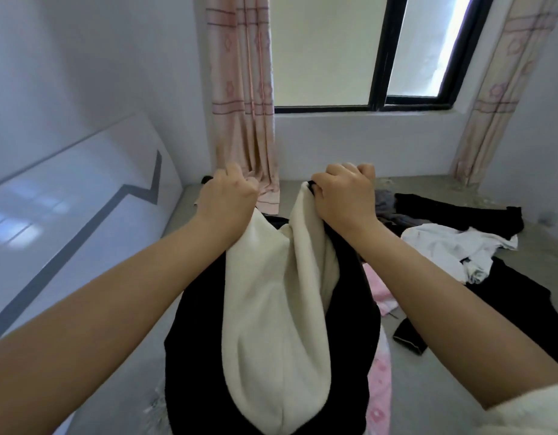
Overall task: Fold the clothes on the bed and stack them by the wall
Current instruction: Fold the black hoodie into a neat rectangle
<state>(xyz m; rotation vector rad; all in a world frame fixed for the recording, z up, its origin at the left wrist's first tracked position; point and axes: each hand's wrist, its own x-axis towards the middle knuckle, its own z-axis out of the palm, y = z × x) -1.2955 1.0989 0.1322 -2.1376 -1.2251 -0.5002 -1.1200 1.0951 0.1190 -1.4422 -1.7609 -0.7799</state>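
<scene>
A black garment point(349, 309) with cream lining is held up above the bed point(459, 387), the left hand point(229, 196) and right hand point(345, 191) each clamped on its top edge. It is judged soft, thick and limp; a grip at the corners keeps it spread.

Soft matt cream-lined black garment point(271, 309), glossy white headboard point(67, 189), thin patterned curtain point(243, 89)

Both forearms are bare from wrist to well past the elbow, with no watch, ring or bracelet showing on the left hand point(229, 196) or the right hand point(345, 191). Far behind the right hand, at the upper arm, a cream-white sleeve point(528, 412) of soft, slightly fuzzy fabric begins.
</scene>
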